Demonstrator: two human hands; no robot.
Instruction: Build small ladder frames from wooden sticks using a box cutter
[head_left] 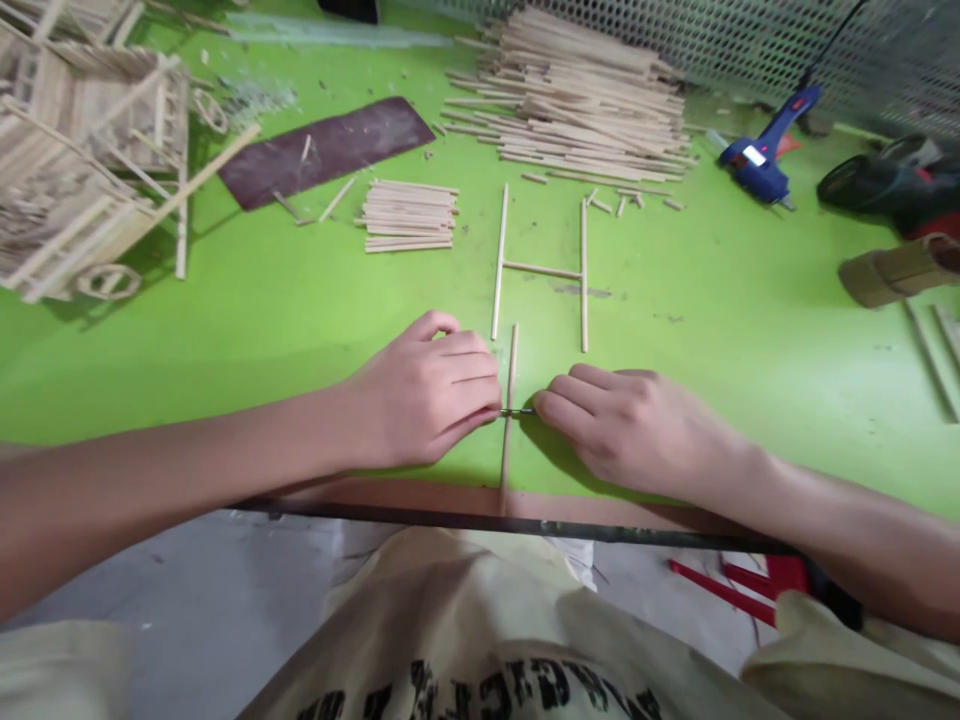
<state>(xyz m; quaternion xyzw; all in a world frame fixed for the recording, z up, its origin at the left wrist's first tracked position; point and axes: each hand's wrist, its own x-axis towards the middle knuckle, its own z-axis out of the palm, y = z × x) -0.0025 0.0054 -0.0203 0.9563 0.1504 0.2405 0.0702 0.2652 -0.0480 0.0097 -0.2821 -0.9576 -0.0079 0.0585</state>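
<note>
A thin wooden stick [511, 400] lies upright on the green table [300, 310], reaching its near edge. My left hand [427, 395] rests closed beside the stick, fingertips pressing it. My right hand [630, 425] is closed in a pinch on a small dark blade-like tool [519, 411] laid across the stick. Just beyond, an H-shaped frame of three sticks [541, 268] lies flat.
A small stack of cut sticks [409, 215] and a big pile of long sticks [577, 95] lie further back. A stick-built model [82, 150] stands far left, beside dark sandpaper [322, 150]. A blue glue gun [765, 150] and a drill [892, 185] sit far right.
</note>
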